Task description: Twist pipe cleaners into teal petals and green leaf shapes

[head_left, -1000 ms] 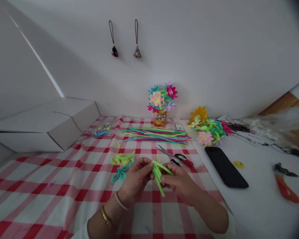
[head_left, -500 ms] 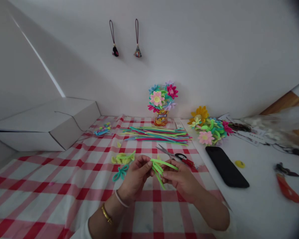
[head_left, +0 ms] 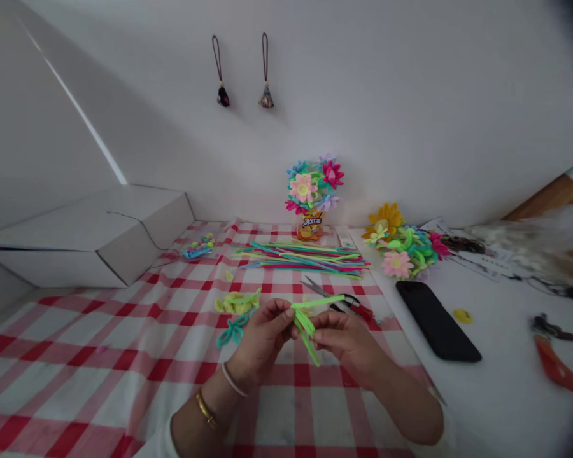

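Note:
Bright green pipe cleaners, bent into loops with loose ends sticking out, are held in front of me over the checked cloth. My left hand pinches them at their gathered end between thumb and fingers. From the other side my right hand has its thumb and fingertips closed on a green loop. One free end points up and right, another hangs down. Left of my hands lie a teal looped pipe cleaner and pale yellow twisted pieces. Scissors with dark handles lie just behind, partly covered by the green strand.
Many-coloured straight pipe cleaners lie across the back. Behind them a jar holds fuzzy flowers. At right are another flower bunch, a black phone and orange-handled pliers. A white box stands at left.
One green strand's free end has come away from my right fingers and now points higher to the right. My right hand has shifted slightly down; the left hand keeps its pinch.

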A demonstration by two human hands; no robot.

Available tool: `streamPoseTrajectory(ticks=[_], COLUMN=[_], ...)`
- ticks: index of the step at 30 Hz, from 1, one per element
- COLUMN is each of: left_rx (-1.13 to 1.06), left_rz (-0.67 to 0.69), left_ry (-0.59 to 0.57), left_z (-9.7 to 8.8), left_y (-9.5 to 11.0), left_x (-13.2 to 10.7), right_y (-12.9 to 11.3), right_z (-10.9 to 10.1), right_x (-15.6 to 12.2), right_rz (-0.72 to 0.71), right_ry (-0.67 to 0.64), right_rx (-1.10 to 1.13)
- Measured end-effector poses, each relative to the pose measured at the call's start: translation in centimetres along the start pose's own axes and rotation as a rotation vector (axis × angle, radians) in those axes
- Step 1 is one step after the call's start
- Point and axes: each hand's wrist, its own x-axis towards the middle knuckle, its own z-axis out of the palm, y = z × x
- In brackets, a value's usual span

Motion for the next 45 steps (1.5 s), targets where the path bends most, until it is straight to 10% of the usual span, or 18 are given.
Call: streamPoseTrajectory(ticks=[18,30,38,45], left_rx=[0.132,0.128,0.315,0.138], left_rz=[-0.058,-0.047,-0.046,-0.108], left_ry=[-0.005,-0.074,-0.016,0.045], left_z=[0.0,0.2,-0.3,-0.4], left_y=[-0.2,0.3,0.5,0.6], left_x=[0.1,-0.3,0.0,0.1], right_y=[0.0,0.6,0.2,0.0], right_z=[0.0,-0.2,-0.9,-0.6], right_x=[0.2,0.2,0.6,0.2], right_rz=[-0.092,0.043,-0.073,-0.081], right_ry=[0.09,-0.058,0.109,0.008], right_rx=[-0.224,0.244,-0.267,-0.283])
